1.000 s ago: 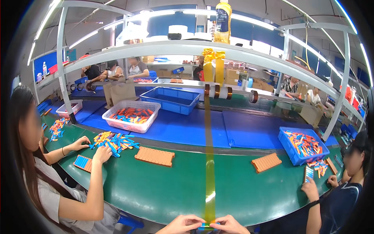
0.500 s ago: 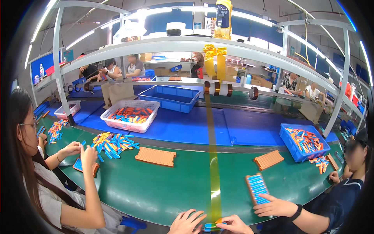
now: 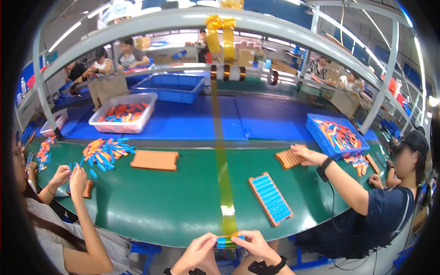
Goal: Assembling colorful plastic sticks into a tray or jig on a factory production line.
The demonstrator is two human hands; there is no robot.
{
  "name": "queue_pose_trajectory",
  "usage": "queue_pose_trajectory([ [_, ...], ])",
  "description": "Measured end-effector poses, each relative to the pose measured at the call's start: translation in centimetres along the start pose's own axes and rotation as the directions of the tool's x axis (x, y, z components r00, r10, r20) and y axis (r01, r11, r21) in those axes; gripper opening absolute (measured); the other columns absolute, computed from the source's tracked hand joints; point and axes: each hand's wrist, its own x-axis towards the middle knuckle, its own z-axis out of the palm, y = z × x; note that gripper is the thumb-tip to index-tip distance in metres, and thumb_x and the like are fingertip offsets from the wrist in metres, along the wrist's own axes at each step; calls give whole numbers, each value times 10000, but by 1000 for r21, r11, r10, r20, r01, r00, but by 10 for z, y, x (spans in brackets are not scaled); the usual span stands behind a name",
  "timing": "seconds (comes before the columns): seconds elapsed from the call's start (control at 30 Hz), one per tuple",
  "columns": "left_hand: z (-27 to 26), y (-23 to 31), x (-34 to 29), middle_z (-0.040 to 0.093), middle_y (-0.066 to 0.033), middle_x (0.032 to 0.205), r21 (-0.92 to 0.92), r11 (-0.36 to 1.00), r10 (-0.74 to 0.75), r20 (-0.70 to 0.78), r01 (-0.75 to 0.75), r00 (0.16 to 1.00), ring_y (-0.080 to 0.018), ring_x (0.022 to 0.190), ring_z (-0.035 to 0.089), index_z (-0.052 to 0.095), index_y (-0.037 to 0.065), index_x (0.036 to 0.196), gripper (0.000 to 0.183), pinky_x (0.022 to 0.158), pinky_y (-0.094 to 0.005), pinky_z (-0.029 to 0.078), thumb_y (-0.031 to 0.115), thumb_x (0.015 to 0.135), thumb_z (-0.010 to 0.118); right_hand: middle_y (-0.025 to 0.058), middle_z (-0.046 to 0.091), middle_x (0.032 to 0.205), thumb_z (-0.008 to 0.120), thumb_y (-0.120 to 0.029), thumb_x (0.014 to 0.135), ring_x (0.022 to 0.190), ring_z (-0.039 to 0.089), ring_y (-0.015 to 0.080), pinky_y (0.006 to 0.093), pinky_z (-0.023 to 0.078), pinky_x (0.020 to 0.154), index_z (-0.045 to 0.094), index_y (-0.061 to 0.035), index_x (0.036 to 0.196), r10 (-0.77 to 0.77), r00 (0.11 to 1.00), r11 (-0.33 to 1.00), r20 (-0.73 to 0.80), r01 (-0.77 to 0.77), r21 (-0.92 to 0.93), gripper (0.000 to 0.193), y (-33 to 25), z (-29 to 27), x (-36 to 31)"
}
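Note:
At the bottom middle, my left hand (image 3: 199,250) and my right hand (image 3: 253,246) pinch opposite ends of small flat blue strips (image 3: 225,244). Yellow see-through tape (image 3: 223,183) hangs down from the rack over the table and meets these strips, which look greenish beneath it. Just ahead on the right lies an orange-brown ridged tray (image 3: 274,223) with blue strips in its grooves, touched by neither of my hands. Exactly how the tape lies around the strips is too small to tell.
On the green table (image 3: 183,201) sit a second ridged tray (image 3: 154,160) and a pile of orange and blue strips (image 3: 107,151). At right, a co-worker's hand (image 3: 308,155) touches another ridged tray (image 3: 288,160) beside a blue crate (image 3: 321,145). Another person works at left.
My left hand, spread open before, has closed on the left end of the strips. The co-worker's hand has gone from the blue-filled tray to the ridged tray behind it. My view has shifted.

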Motion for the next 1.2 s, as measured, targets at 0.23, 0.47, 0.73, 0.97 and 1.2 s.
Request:
queue_pose_trajectory([
  [0.23, 23, 4, 5, 584, -49, 824, -203, 979, -53, -145, 23, 988, -75, 739, 530, 497, 18, 808, 66, 680, -205, 419, -5, 788, 556, 77, 594, 739, 531, -145, 817, 648, 535, 149, 287, 440, 621, 583, -5, 915, -35, 999, 951, 15, 38, -306, 179, -34, -33, -25],
  [0.47, 6, 4, -1, 582, -101, 852, -560, 828, -92, -134, 1, 987, -151, 783, 564, 471, -19, 849, 41, 726, -276, 448, 11, 823, 460, 84, 473, 1168, 733, -156, 619, 962, 445, 197, 273, 411, 727, 362, -63, 1245, -163, 947, 729, -276, -73, -681, 733, -25, -142, -45],
  [0.73, -9, 1, -6, 568, -95, 852, -690, 710, -194, 2, 141, 981, -152, 792, 566, 490, -20, 897, 94, 736, -299, 462, 39, 831, 457, 86, 559, 1089, 745, -109, 585, 658, 434, 169, 261, 428, 648, 334, -25, 1250, -249, 929, 770, -275, 18, -637, 786, -7, -121, -27],
  [0.97, -16, 7, -8, 572, -71, 845, -571, 802, -239, -38, 175, 970, -132, 771, 568, 525, -27, 893, 129, 698, -283, 478, 84, 847, 478, 87, 573, 999, 732, -90, 593, 707, 501, 192, 277, 459, 606, 363, -2, 1238, -364, 897, 712, -250, 95, -696, 748, -6, -38, -36],
  [1.2, -8, 16, -9, 575, -62, 851, -572, 804, -216, -27, 163, 976, -112, 773, 560, 537, -19, 866, 108, 695, -247, 463, 78, 843, 496, 92, 537, 785, 738, -110, 599, 700, 503, 187, 279, 457, 612, 366, -51, 1251, -327, 904, 750, -277, 70, -658, 753, -4, 10, -9],
])
